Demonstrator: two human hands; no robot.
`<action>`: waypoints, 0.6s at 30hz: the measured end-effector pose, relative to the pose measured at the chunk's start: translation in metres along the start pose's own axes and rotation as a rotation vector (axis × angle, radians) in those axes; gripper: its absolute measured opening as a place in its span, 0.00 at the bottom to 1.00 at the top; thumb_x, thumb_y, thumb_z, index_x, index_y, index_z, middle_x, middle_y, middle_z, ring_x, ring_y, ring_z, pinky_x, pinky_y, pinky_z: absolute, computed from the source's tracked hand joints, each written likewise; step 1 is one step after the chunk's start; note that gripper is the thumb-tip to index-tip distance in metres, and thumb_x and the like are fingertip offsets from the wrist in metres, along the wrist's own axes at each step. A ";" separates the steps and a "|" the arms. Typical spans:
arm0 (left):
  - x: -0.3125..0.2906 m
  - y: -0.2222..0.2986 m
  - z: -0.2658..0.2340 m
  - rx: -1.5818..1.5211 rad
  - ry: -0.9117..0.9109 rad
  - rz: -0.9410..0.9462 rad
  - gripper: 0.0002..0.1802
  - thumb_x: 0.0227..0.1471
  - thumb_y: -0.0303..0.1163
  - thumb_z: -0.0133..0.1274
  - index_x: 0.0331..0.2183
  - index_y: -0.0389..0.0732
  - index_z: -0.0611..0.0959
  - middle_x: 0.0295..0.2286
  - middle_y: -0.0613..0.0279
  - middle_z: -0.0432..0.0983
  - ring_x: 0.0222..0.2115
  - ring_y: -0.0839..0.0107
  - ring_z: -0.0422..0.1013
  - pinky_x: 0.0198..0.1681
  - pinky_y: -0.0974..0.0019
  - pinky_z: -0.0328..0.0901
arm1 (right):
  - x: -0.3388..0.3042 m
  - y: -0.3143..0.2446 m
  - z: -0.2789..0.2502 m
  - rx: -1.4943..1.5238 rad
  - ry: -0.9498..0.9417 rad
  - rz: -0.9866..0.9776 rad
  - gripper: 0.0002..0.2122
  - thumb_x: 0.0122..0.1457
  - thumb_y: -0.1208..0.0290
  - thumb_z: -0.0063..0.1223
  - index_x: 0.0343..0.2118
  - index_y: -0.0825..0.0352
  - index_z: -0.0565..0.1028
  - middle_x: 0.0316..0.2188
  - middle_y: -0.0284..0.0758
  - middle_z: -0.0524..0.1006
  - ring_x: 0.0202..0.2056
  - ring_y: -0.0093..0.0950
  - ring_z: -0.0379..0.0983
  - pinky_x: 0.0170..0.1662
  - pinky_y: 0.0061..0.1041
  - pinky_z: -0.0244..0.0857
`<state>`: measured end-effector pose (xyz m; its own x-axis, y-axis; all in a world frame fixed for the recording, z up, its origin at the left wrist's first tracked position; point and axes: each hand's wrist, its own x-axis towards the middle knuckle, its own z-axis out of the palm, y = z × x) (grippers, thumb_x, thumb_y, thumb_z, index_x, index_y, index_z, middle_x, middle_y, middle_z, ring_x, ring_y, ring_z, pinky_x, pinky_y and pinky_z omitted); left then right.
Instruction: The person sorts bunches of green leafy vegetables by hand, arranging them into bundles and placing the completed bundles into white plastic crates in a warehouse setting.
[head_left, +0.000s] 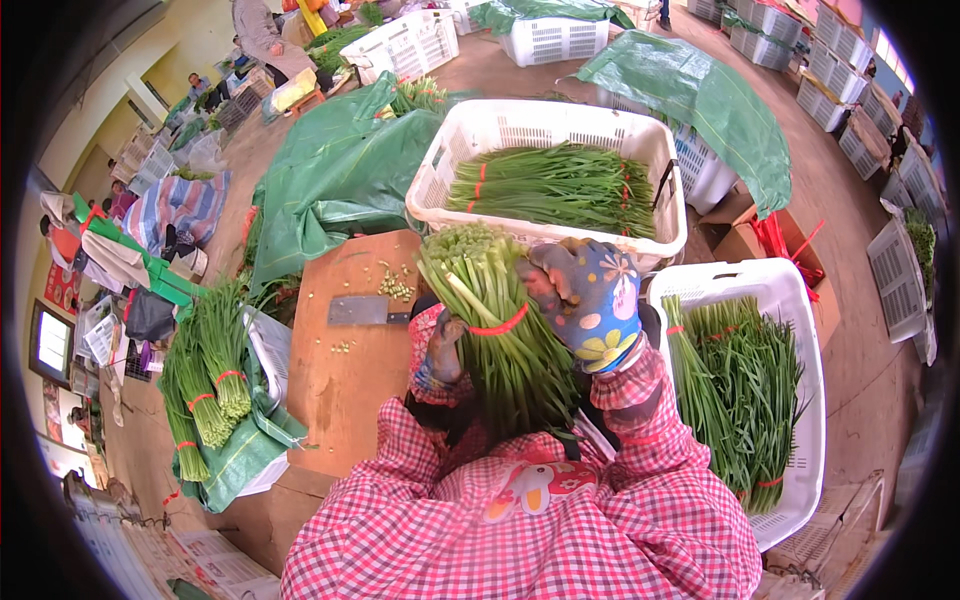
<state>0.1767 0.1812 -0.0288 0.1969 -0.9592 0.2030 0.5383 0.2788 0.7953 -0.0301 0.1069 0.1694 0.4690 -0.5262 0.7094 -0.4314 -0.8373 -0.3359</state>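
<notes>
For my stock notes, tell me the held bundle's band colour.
The band is red; the head view shows it best.

Bundle [512, 365] between cutting board [330, 400] and right-hand crate [812, 430]
A cleaver [357, 311] lies on the board; side bundles [212, 365] lie left of that board; a far crate [560, 117] holds greens [550, 185] ahead.

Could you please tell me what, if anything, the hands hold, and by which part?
A bunch of green stalks: left hand beside the red band, right hand higher, at the opposite side.
</notes>
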 end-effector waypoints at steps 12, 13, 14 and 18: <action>0.014 0.024 0.043 -0.138 -0.016 -0.091 0.33 0.50 0.42 0.49 0.54 0.34 0.63 0.50 0.52 0.65 0.49 0.59 0.65 0.52 0.56 0.61 | -0.001 0.047 -0.009 1.567 0.213 0.307 0.11 0.54 0.65 0.51 0.31 0.70 0.71 0.26 0.35 0.72 0.25 0.23 0.70 0.31 0.23 0.65; 0.015 0.035 0.051 -0.266 -0.078 -0.101 0.34 0.50 0.43 0.49 0.54 0.34 0.63 0.50 0.51 0.65 0.49 0.57 0.65 0.52 0.55 0.61 | -0.003 0.054 -0.009 1.521 0.196 0.279 0.12 0.54 0.65 0.51 0.33 0.71 0.71 0.27 0.35 0.73 0.25 0.23 0.69 0.32 0.23 0.65; 0.021 0.016 0.017 -0.317 0.001 -0.116 0.35 0.50 0.46 0.49 0.54 0.36 0.63 0.51 0.51 0.64 0.49 0.55 0.65 0.53 0.52 0.61 | -0.008 0.057 -0.012 1.460 0.129 0.245 0.13 0.54 0.67 0.49 0.36 0.73 0.71 0.29 0.36 0.73 0.28 0.23 0.69 0.34 0.23 0.64; 0.045 -0.019 -0.064 -0.777 -0.180 -0.137 0.33 0.53 0.49 0.44 0.55 0.42 0.62 0.51 0.52 0.63 0.49 0.54 0.64 0.51 0.47 0.61 | -0.025 0.051 -0.019 1.007 -0.270 0.108 0.17 0.51 0.78 0.44 0.47 0.69 0.71 0.40 0.36 0.73 0.40 0.24 0.67 0.45 0.23 0.60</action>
<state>0.2278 0.1362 -0.0714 -0.0120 -0.9617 0.2740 0.9766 0.0476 0.2096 -0.0787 0.0805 0.1464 0.6764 -0.5168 0.5247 0.3020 -0.4551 -0.8376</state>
